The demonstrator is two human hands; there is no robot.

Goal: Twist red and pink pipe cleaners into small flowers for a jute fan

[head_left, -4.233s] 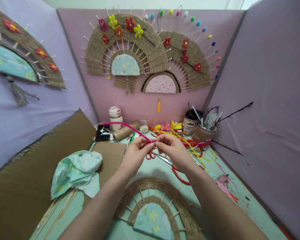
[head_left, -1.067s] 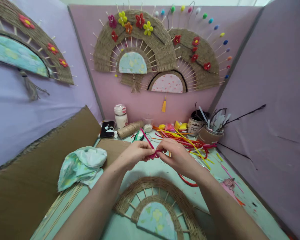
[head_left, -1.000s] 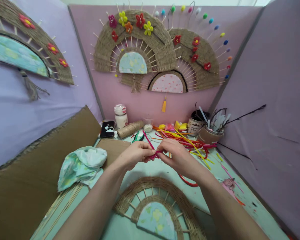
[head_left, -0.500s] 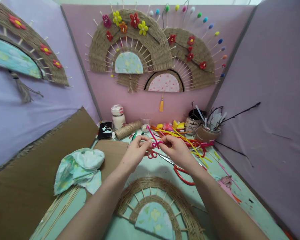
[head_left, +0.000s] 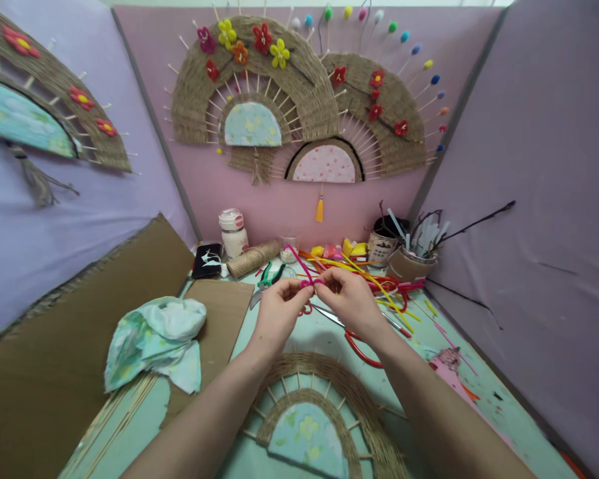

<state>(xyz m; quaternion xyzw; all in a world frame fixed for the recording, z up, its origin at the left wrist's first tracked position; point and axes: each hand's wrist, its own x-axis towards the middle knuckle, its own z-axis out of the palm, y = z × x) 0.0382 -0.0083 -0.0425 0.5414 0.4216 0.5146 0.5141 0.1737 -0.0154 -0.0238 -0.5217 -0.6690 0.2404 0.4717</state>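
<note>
A magenta pipe cleaner (head_left: 299,260), bent into small loops at its lower end, is pinched between both hands above the table. My left hand (head_left: 283,303) is closed on the looped part from the left. From the right, the fingertips of my right hand (head_left: 348,297) grip the same piece, nearly touching the left ones. Partly behind my left fingers, a small red looped piece (head_left: 307,309) lies on the table. Red-handled scissors (head_left: 362,349) rest below my right hand, partly covered by it. Closer to me lies a woven twine fan (head_left: 309,366) with a floral cloth centre (head_left: 307,432).
Loose coloured pipe cleaners (head_left: 394,296) spread behind my right hand. Green-handled pliers (head_left: 269,276), a twine roll (head_left: 253,258) and a white bottle (head_left: 233,234) stand or lie at the back. Crumpled cloth (head_left: 154,342) and cardboard (head_left: 219,313) are on the left; a pot of sticks (head_left: 413,263) stands right.
My left hand has turned slightly and its fingertips have closed in toward the right ones. The pipe cleaner's upper end has tipped left, and the pliers have come into fuller view.
</note>
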